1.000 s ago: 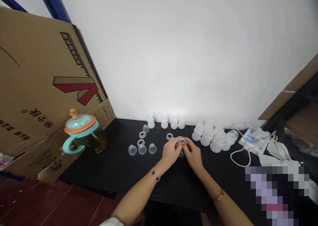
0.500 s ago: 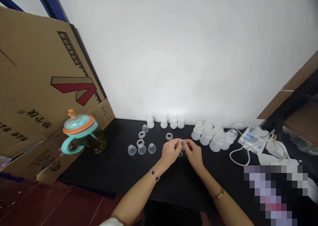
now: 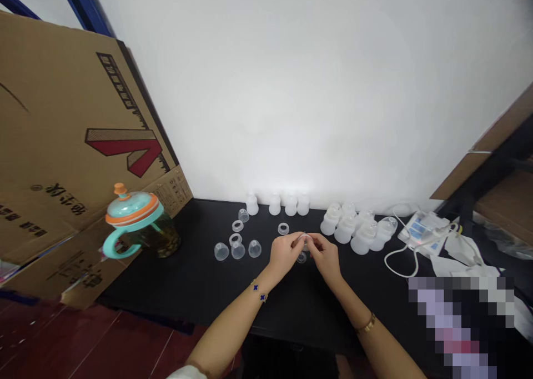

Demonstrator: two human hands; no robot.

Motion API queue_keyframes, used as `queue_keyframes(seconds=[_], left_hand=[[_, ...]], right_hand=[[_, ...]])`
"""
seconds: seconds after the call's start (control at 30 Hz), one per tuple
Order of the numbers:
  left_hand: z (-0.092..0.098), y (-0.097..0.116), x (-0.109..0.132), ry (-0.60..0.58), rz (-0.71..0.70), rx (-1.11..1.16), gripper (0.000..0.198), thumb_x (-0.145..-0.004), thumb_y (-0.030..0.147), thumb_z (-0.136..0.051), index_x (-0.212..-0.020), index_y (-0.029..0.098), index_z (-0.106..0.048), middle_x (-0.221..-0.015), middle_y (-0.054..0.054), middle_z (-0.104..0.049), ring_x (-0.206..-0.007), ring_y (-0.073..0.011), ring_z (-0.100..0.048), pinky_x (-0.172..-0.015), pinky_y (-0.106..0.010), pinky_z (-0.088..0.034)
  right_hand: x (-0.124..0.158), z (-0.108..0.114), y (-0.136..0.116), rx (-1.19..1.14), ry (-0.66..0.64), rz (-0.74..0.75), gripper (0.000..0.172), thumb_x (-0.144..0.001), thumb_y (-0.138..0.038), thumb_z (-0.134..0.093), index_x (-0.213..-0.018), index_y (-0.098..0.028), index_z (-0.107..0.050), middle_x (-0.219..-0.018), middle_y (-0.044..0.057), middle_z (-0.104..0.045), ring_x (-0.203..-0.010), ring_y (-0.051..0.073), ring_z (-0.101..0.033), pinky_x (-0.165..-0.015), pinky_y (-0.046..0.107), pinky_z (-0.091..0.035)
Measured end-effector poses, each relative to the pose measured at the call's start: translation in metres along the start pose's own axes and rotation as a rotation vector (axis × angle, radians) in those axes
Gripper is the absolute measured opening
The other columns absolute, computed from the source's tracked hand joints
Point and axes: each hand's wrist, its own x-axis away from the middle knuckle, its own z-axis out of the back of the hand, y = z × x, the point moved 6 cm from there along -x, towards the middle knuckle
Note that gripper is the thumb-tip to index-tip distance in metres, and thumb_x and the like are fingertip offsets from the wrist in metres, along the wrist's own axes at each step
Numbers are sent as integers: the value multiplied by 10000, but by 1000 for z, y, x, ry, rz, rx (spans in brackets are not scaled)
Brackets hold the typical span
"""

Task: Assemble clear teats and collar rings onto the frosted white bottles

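My left hand (image 3: 286,255) and my right hand (image 3: 327,258) meet over the black table, fingertips pinched together on a small white bottle ring (image 3: 306,237). The fingers cover most of it, so whether a teat sits inside cannot be made out. Just below the fingertips a small clear round piece (image 3: 301,258) shows on the table, partly covered by my left hand. Nearest beyond my hands lies a loose white bottle ring (image 3: 283,228). To my left are clear dome caps (image 3: 237,250) and two more rings (image 3: 237,225).
Several white baby bottles (image 3: 291,205) without caps stand along the wall. At right, capped bottles (image 3: 363,238) form a cluster, beside a white cable (image 3: 402,251) and papers. A teal-handled jug (image 3: 141,229) stands at left before a large cardboard box (image 3: 62,118).
Both hands stay in nearly the same place, with small finger shifts around the ring. The clear piece below them shows slightly more. Nothing else has visibly moved.
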Motion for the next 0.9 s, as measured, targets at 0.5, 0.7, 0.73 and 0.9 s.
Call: queue_keyframes(seconds=[0.5, 0.7, 0.73, 0.9], left_hand=[[-2, -5, 1, 71, 33, 23, 244, -912, 304, -571, -1042, 253, -770, -654, 21, -675, -552, -129, -563, -564, -225, -398], [-2, 0, 4, 66, -42, 6, 297, -943, 342, -543, -1145, 241, -737, -725, -4, -720, -591, -143, -617, -614, -240, -476], [-2, 3, 5, 55, -80, 11, 322, -952, 350, -530, -1184, 235, -722, -758, -14, -733, -612, -148, -634, -638, -248, -497], [-4, 12, 11, 39, -282, -55, 391, -974, 375, -503, -1286, 213, -674, -857, -62, -751, -707, -178, -672, -725, -290, -552]], right_hand=[[2, -2, -6, 86, 18, 41, 302, -913, -464, -566, -999, -217, -718, -758, 23, -740, -610, 186, -649, -591, 281, -497], [0, 3, -6, 97, 57, 30, 267, -870, -447, -602, -982, -223, -695, -714, 10, -707, -562, 175, -603, -561, 279, -482], [0, 4, -6, 97, 68, 28, 256, -858, -434, -605, -979, -222, -683, -710, 7, -702, -557, 174, -596, -562, 281, -481], [0, 9, -4, 67, 106, -10, 163, -806, -362, -604, -903, -231, -610, -678, -19, -658, -562, 170, -574, -561, 275, -461]])
